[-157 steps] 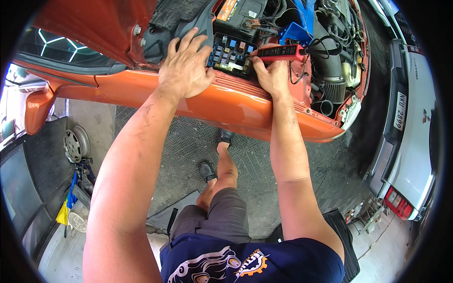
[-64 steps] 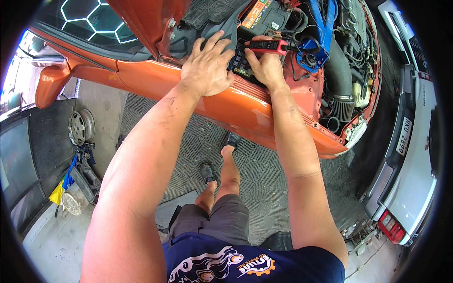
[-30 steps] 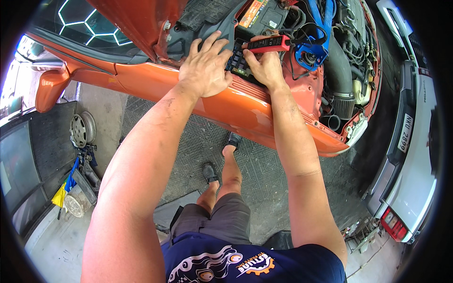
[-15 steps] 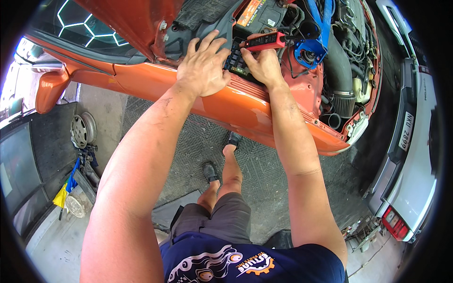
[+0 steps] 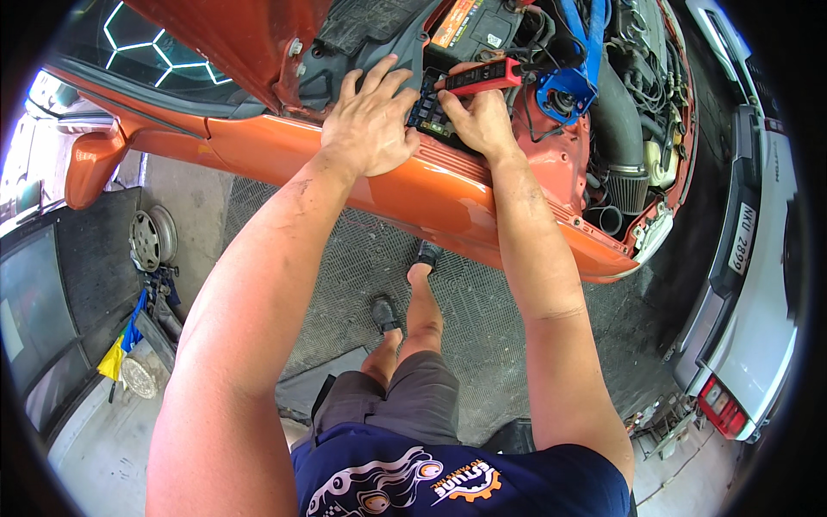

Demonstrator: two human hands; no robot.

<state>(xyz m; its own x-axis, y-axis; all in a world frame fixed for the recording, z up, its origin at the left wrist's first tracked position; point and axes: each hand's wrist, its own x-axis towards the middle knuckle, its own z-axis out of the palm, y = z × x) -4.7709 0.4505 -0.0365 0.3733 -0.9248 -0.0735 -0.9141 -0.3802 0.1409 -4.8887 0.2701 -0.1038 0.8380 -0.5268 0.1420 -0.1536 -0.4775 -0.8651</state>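
Note:
My right hand [image 5: 482, 122] grips a red and black handheld circuit tester [image 5: 484, 77], a cable running from its right end. The tester lies over a dark, uncovered fuse box [image 5: 428, 110] in the engine bay of an orange car; its tip is too small to make out. With fingers spread, my left hand [image 5: 370, 127] rests on the car's edge left of the fuse box, its palm side on the orange fender [image 5: 284, 142]. Part of the fuse box is hidden by my hands.
Beyond the fuse box sits a car battery [image 5: 482, 36] with an orange label. A blue strut brace [image 5: 570, 90] and a dark intake pipe [image 5: 613, 121] are to the right. The raised hood [image 5: 250, 43] stands at upper left. A white vehicle [image 5: 754, 284] is parked at far right.
The tester has tilted very slightly in my right hand. My left hand stays in place.

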